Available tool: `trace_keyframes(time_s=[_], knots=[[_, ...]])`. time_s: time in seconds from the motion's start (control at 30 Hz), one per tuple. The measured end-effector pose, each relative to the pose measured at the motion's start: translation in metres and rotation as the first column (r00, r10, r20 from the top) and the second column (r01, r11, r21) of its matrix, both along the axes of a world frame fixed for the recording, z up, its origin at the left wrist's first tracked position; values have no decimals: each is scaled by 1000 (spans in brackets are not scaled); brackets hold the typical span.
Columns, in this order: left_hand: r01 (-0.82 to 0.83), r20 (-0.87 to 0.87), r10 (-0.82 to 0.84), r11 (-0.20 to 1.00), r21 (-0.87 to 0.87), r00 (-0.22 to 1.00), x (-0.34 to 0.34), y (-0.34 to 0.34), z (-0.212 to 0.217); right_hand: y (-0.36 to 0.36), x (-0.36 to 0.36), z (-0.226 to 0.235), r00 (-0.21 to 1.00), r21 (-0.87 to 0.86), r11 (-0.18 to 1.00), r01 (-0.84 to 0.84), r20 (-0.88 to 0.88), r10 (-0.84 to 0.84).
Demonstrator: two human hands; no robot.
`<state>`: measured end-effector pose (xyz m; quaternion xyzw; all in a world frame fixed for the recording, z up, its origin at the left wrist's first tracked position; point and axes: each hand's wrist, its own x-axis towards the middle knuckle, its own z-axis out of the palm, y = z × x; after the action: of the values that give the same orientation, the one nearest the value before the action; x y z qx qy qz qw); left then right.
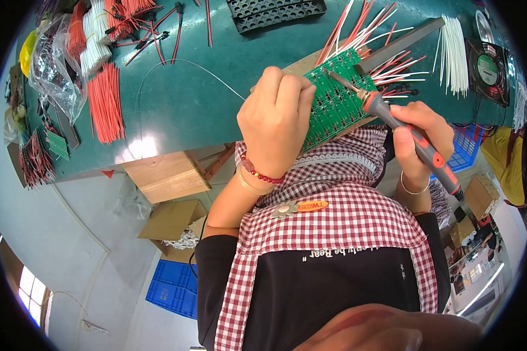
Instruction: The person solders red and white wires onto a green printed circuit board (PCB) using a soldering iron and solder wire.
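My left hand (275, 120) is curled down on the near end of the green rectangular circuit board (334, 105) at upper centre, while my right hand (418, 137) grips the grey-and-orange handled soldering iron (404, 128), its tip on the board's upper rows: soldering is under way, I judge. Next joint wants a steady tip along the row. Red and white wire leads (386, 64) crowd the far edge; a bundle of red wires (105, 102) lies at upper left on the green table (187, 99).

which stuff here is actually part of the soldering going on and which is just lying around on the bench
In use:
- green circuit board under the left hand
- soldering iron in the right hand
- red and white wires on the board

Lying about:
- red wire bundle
- black tray
- fan
- white wires
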<state>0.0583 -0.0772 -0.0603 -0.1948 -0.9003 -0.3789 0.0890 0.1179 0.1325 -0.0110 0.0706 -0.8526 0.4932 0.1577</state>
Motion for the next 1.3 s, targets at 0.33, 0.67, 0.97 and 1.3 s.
trace_keyframes(time_s=[0.33, 0.67, 0.97, 1.3], knots=[[8, 14, -7, 999, -37, 1000, -2, 5, -3, -2, -2, -2, 999, 16, 999, -36, 6, 36], [56, 44, -54, 997, -46, 998, -1, 7, 1, -3, 5, 6, 995, 35, 999, -14, 99, 10], [42, 102, -60, 984, 172, 993, 11, -3, 32, 0, 10, 7, 999, -228, 974, -20, 22, 25], [235, 1, -256, 889, 392, 967, 18, -1, 38, -20, -9, -11, 979, -210, 959, -191, -108, 172]])
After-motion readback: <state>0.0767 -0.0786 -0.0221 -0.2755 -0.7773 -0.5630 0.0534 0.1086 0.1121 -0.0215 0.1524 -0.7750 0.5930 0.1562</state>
